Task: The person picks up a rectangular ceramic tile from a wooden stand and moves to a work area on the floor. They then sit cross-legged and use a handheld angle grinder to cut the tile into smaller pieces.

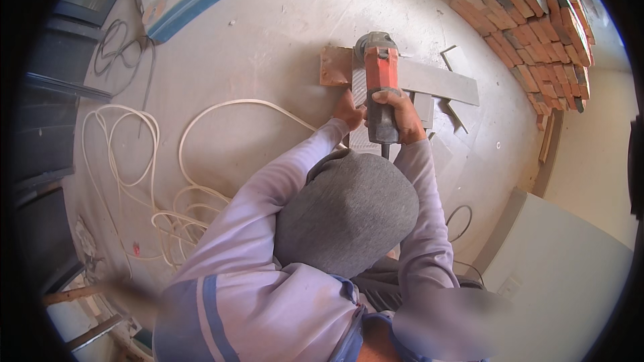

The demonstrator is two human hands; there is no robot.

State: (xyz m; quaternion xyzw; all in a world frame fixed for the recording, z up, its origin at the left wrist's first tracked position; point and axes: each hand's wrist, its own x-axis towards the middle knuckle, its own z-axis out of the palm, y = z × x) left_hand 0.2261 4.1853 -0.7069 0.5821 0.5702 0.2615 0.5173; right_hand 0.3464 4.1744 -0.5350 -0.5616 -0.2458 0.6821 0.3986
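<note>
My right hand point(399, 114) is closed around the dark handle of a red and black angle grinder point(381, 74), whose head rests over a ribbed grey tile piece point(359, 78). My left hand point(350, 108) grips that piece's left edge, beside the grinder. A rusty brown block point(334, 66) lies just beyond my left hand, partly under the tile. A long plain grey tile strip point(443, 84) and other offcuts point(456, 117) lie to the right. A rounded grey cloth shape point(345, 214), apparently my knee, hides part of the grinder's cord.
Stacked red bricks point(516, 27) stand at the back right. A blue and grey case point(188, 7) lies at the back left, near dark panels point(57, 134). Loops of cream hose point(154, 134) and dark cable point(137, 53) spread over the left floor. A pale low wall point(557, 261) is at right.
</note>
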